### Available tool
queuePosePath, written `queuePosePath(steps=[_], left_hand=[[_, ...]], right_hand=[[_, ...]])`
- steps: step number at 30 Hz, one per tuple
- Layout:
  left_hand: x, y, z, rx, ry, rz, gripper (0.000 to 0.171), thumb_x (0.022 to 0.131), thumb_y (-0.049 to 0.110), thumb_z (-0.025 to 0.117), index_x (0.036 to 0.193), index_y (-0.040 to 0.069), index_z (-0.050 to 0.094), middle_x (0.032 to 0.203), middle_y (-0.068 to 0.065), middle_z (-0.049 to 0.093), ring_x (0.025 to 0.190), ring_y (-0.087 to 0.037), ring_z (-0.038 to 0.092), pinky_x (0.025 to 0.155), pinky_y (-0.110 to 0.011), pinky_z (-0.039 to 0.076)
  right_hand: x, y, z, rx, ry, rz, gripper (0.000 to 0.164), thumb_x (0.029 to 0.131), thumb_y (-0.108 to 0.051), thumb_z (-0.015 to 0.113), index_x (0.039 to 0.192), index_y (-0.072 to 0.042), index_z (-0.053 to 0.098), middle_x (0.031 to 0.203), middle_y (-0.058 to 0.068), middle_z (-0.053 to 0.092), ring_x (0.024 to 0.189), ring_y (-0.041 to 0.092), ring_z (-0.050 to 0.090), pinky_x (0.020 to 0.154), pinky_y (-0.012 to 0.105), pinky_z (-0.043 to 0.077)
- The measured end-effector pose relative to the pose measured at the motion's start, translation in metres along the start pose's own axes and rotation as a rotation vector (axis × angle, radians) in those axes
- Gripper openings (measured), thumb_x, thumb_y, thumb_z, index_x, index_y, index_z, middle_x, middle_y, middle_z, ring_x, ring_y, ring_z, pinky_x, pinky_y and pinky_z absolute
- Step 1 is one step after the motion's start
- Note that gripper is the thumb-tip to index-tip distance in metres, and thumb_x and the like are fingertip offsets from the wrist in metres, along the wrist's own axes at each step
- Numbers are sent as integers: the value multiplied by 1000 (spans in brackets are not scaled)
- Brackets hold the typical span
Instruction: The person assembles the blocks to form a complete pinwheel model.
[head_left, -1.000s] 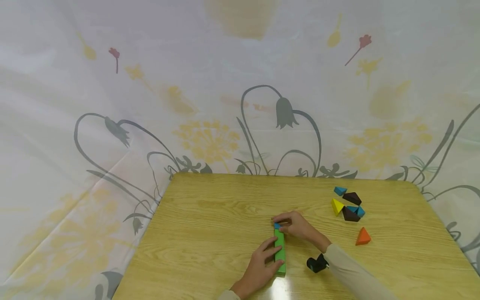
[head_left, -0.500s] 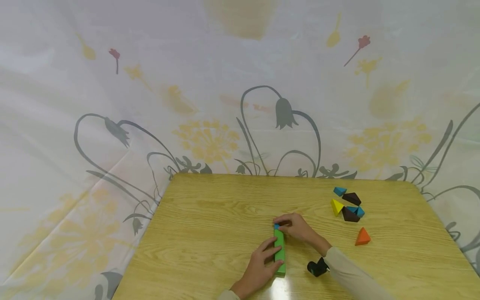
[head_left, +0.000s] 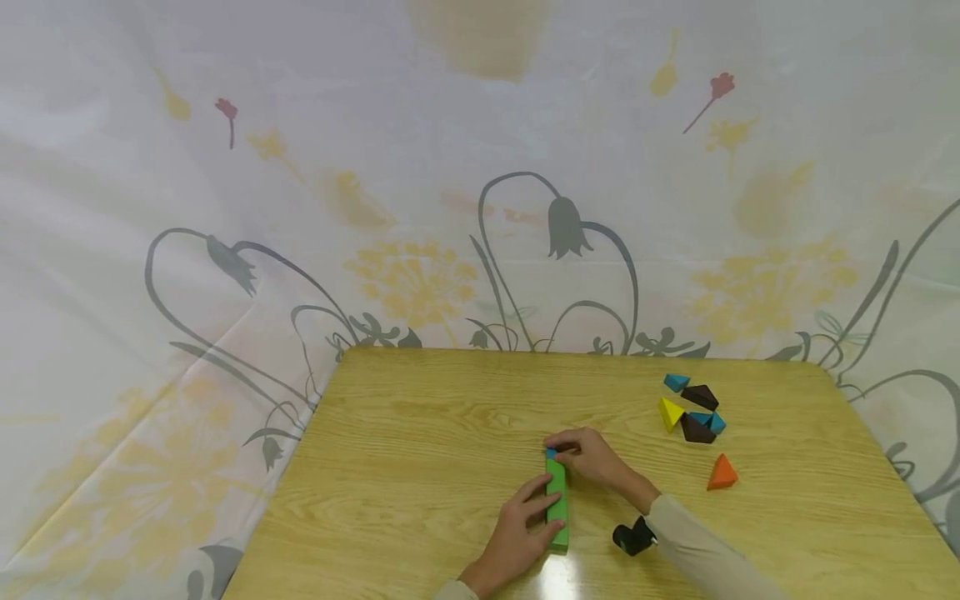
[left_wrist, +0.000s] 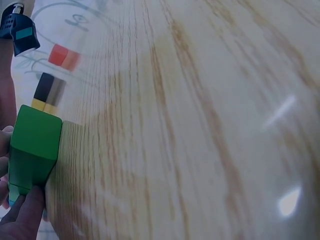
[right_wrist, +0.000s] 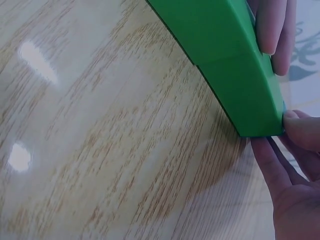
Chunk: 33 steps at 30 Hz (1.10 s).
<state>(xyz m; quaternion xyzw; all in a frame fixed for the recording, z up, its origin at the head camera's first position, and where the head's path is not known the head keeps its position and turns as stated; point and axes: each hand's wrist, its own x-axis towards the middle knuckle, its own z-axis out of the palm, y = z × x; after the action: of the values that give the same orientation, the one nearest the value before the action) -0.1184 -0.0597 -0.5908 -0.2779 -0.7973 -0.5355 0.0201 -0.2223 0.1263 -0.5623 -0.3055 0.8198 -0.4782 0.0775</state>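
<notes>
Floral-print sheet (head_left: 90, 250) at left and behind, soft folds. Table (head_left: 412, 467): 1, glossy wood grain. Left hand (head_left: 513, 537), near centre: fingers spread and extended, resting on the green bar (head_left: 559, 512). Bar is smooth, straight-edged, lies near to far; right-wrist view shows a seam, so at least 2 green pieces end to end. Blue block (head_left: 551, 452): 1, at the bar's far end, mostly covered; right hand (head_left: 592, 458) pinches it, thumb and fingers. Black device (head_left: 632, 537): 1, rounded, by the beige right sleeve (head_left: 705, 554).

Loose blocks at far right, all flat-faced: 1 yellow triangular block (head_left: 671, 415); 1 blue wedge (head_left: 677, 382) beyond it; 2 dark brown four-sided blocks (head_left: 698, 429), one farther than the other; more blue (head_left: 717, 423) against the nearer brown, can't tell if 1 or 2 pieces. Nearer, apart: 1 orange triangular block (head_left: 722, 473).
</notes>
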Motion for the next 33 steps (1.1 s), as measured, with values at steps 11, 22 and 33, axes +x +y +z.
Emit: queuePosePath(steps=[11,22,33], left_hand=[[0,1,0,-2,-2,-18,42,94,19,60,125,-8,55,141,-20,39,124,-39,46,93,-20,46],[-1,0,1,-30,8,-34,40,92,15,63,124,-7,57,141,-18,40,124,-38,46,93,-22,47],[-2,0,2,-4,28,-54,40,91,19,64,123,-4,59,141,-15,41,126,-37,44,94,-22,47]], right_hand=[[-3,-4,-2,-16,6,23,23,90,3,60,112,6,64,109,18,65,98,34,62,80,38,56],[-22,-12,-26,-67,78,42,23,91,-1,60,113,4,64,111,18,63,96,34,63,76,38,57],[-50,-15,-47,-85,157,63,23,89,-2,64,112,0,65,110,16,63,95,34,63,72,29,58]])
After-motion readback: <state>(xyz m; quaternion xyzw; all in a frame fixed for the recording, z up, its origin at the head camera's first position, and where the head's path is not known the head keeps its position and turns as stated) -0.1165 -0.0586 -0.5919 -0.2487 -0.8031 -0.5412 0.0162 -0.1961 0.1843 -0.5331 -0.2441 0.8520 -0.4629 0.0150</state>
